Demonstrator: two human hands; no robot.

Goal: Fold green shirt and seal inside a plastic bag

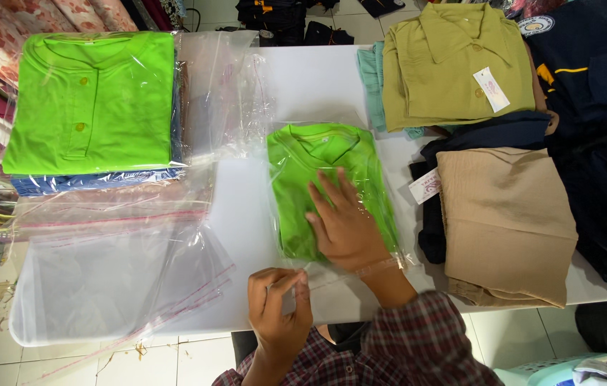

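A: What is lying across the white surface (pixel 318 78) right now?

B: Largest first: a spread of empty clear bags (pixel 114 279) is covering the left half, and a stack of bagged shirts (pixel 92 107) with a bright green one on top is sitting at the far left. On the right, a tan folded garment (pixel 507 218) is resting over a dark one, with an olive polo shirt (pixel 453 61) beyond it.

A: And in the middle?

B: A folded green shirt (pixel 328 186) is lying inside a clear bag, neck away from the person. The right hand (pixel 346 221) is pressing flat on it, fingers spread, gripping nothing. The left hand (pixel 278 300) is pinching the bag's open flap (pixel 318 275) at the near edge (thumb and fingers closed on the plastic).

A: So which step?

B: Sealing, I judge. Next, the flap needs folding over smoothly while the shirt is being held still.
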